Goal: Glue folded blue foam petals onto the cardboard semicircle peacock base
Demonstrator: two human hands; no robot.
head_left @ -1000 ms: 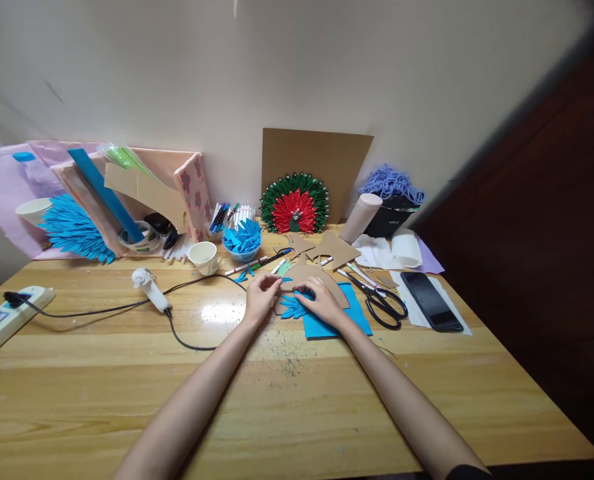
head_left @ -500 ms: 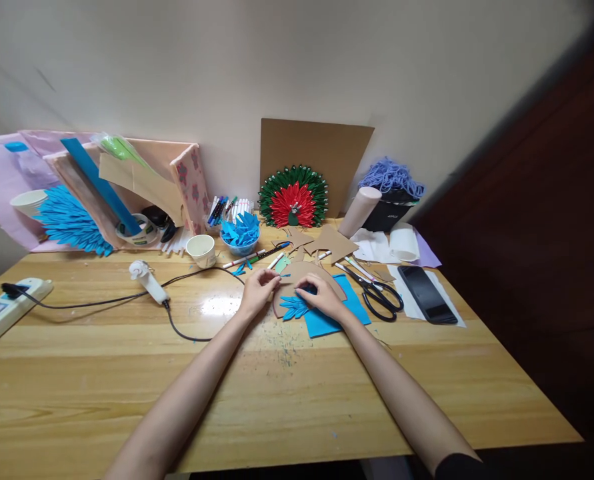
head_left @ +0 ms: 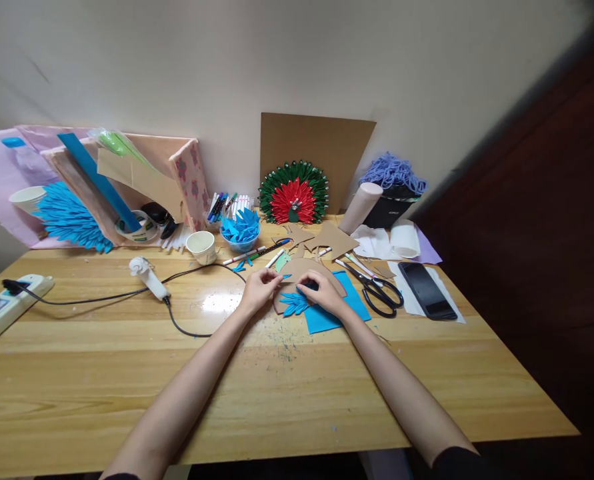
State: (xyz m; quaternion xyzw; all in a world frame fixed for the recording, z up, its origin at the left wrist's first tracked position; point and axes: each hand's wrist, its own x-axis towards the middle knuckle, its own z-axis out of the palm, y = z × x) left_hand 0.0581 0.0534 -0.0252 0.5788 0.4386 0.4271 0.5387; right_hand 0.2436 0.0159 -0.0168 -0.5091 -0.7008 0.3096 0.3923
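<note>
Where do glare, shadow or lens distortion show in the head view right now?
Head view: white glare on the table, left of the left hand; same view, the brown panel at far right sinks into shadow; same view, objects look stretched toward the edges; same view, the blue piece pinched in the left hand lacks fine detail.

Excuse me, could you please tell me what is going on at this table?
A person's left hand pinches a small blue piece at the rounded cardboard. The right hand is bent over the cardboard beside a cluster of blue petal-like pieces; whether it holds anything is unclear. A blue sheet lies partly under the cardboard, and black-handled scissors lie to the right.
</note>
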